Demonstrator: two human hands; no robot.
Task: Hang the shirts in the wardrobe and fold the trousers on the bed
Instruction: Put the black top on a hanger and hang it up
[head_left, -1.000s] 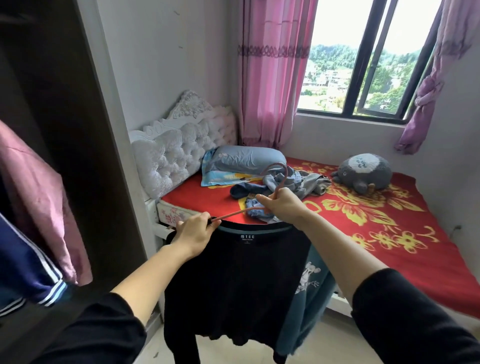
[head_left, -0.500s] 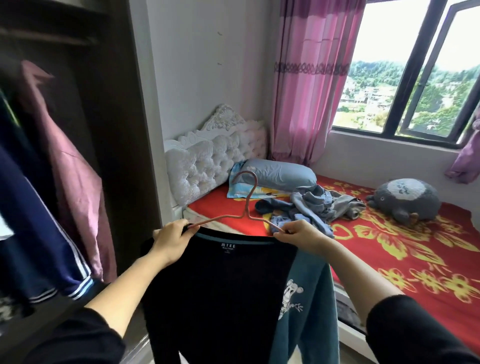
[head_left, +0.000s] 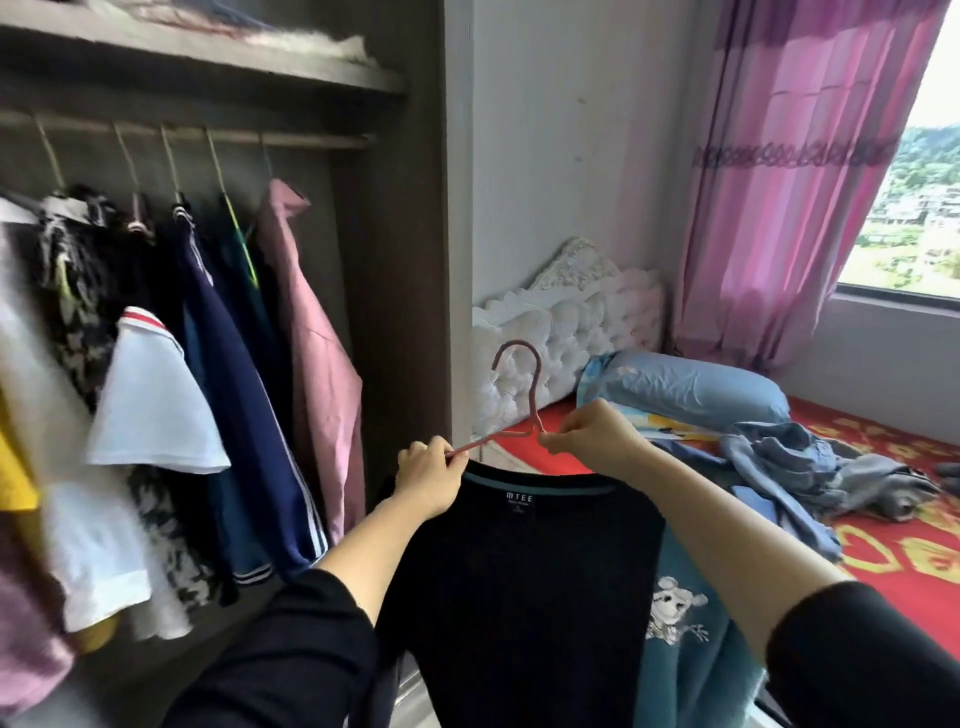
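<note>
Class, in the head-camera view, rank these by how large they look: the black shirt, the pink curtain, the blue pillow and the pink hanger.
1. The pink curtain and the black shirt: alike, and the shirt is nearest the camera, so unranked.
2. The blue pillow.
3. The pink hanger.

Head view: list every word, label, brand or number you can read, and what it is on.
"MTEE": neck label of the black shirt on the pink hanger.
Two smaller lines under it on that label: too small to read.
Cartoon print on the teal garment: no readable words.
</note>
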